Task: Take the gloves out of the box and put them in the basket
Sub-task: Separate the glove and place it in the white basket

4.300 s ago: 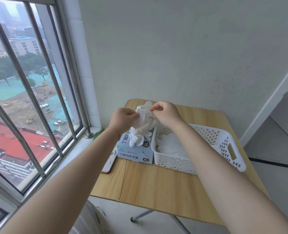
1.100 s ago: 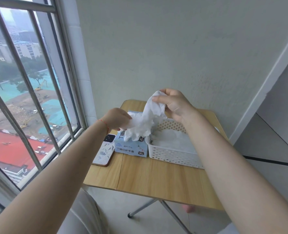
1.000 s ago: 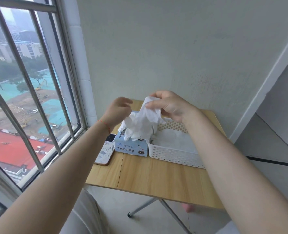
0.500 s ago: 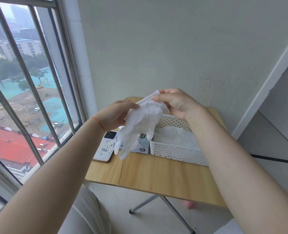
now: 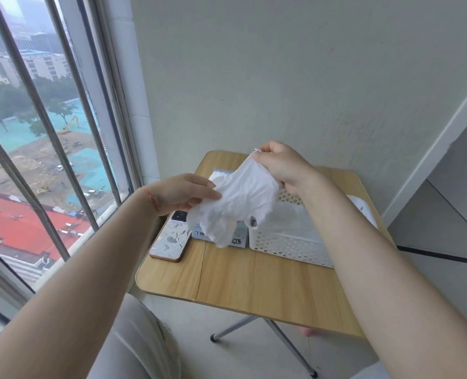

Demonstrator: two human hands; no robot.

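Lifted clear of the box (image 5: 221, 236) since a second ago, the glove (image 5: 237, 198) hangs cuff-up from the pinching right hand (image 5: 281, 165), the left hand (image 5: 183, 194) gripping its side, the basket (image 5: 289, 242) just right and below.

Both hands hold one white glove (image 5: 237, 203) in the air above the table (image 5: 254, 277). The right hand (image 5: 282, 166) pinches the glove's upper edge; the left hand (image 5: 184, 194) grips its lower left side, a red cord at the wrist. Behind the hanging glove stands the blue glove box (image 5: 240, 236), marked XL. Just beside it on the right sits the white perforated basket (image 5: 287, 246), with white material inside. A phone (image 5: 170, 239) lies left of the box, near the barred window (image 5: 49, 138).
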